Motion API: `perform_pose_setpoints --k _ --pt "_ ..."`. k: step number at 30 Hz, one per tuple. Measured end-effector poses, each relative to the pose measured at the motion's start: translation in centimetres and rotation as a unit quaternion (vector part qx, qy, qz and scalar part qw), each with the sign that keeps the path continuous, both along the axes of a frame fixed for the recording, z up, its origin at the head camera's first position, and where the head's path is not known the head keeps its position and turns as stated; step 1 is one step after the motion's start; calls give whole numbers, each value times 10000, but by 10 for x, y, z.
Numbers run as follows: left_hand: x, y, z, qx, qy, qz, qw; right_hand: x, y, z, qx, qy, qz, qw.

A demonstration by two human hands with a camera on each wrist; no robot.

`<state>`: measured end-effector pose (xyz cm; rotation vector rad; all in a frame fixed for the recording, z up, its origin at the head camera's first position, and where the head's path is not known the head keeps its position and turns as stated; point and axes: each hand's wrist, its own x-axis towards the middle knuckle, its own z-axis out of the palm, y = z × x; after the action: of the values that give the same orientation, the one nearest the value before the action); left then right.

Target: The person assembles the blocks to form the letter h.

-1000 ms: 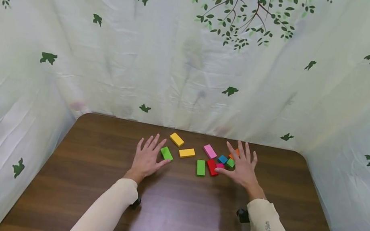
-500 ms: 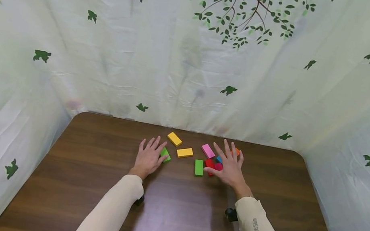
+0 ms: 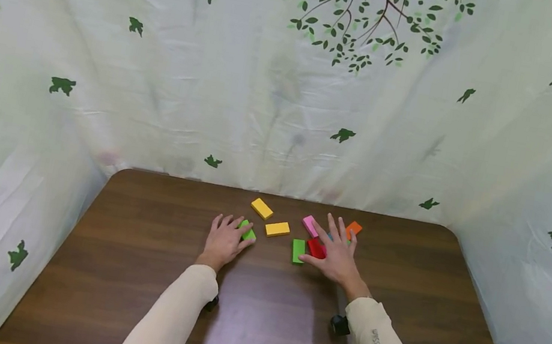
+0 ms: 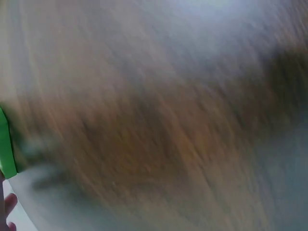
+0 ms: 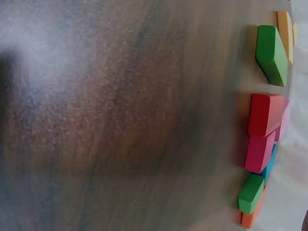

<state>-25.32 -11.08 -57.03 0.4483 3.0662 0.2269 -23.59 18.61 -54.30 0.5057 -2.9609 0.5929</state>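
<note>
My left hand (image 3: 224, 243) is at the left of the scattered blocks, its fingertips right at a green block (image 3: 248, 233) and overlapping part of it. The same green block (image 4: 6, 147) shows at the left edge of the left wrist view. With fingers spread, my right hand (image 3: 340, 261) hovers over the right-hand blocks. Its thumb reaches the edge of another green block (image 3: 298, 251) in the head view. Around it lie a red block (image 3: 315, 247), a pink block (image 3: 309, 225) and an orange block (image 3: 353, 229). The hand mostly hides a magenta block (image 5: 260, 151), a blue block (image 5: 269, 163) and a small green block (image 5: 251, 193).
Two yellow blocks, one farther back (image 3: 262, 208) and one nearer (image 3: 277, 229), lie between the hands. The brown wooden table (image 3: 139, 271) ends at a white leaf-patterned curtain (image 3: 276, 105) behind and at both sides.
My right hand has moved left, from over the blue, small green and orange blocks toward the red one. My left hand's fingers have drawn in closer around the left green block.
</note>
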Motion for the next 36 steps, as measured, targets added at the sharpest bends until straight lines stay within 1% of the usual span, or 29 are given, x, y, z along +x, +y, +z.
perform_pose_setpoints --k 5,7,9,11,14,18,21,24,30,33,36 --pt "-2 1 1 -106 98 -158 9998 1 1 -1 -55 -29 -30 10000" --pt "-2 -1 3 -148 25 -200 9997 1 1 -2 -25 -96 -7 10000" --pt "-1 -3 5 -137 -49 -308 9994 2 1 -3 46 -110 -31 9999" --pt "1 -5 8 -78 -101 -428 9990 3 0 -5 19 -136 -39 9999" --pt "4 -10 10 -104 -178 -593 9980 3 -1 -8 -15 -179 7 9998" --pt "10 -17 9 -45 -153 -830 9964 3 -3 -12 -68 -279 54 9996" --pt "16 -20 7 176 -54 -999 9948 3 -3 -13 -158 -306 54 9994" --pt "24 -22 3 431 58 -1070 9933 3 -4 -14 -163 -344 63 9993" --pt "43 -30 -6 953 332 -1078 9890 3 -5 -15 -156 -397 139 9990" --pt "52 -34 -12 1238 393 -1040 9861 2 -5 -17 -193 -373 196 9989" --pt "62 -37 -15 1442 447 -977 9837 1 -5 -19 -177 -391 234 9988"
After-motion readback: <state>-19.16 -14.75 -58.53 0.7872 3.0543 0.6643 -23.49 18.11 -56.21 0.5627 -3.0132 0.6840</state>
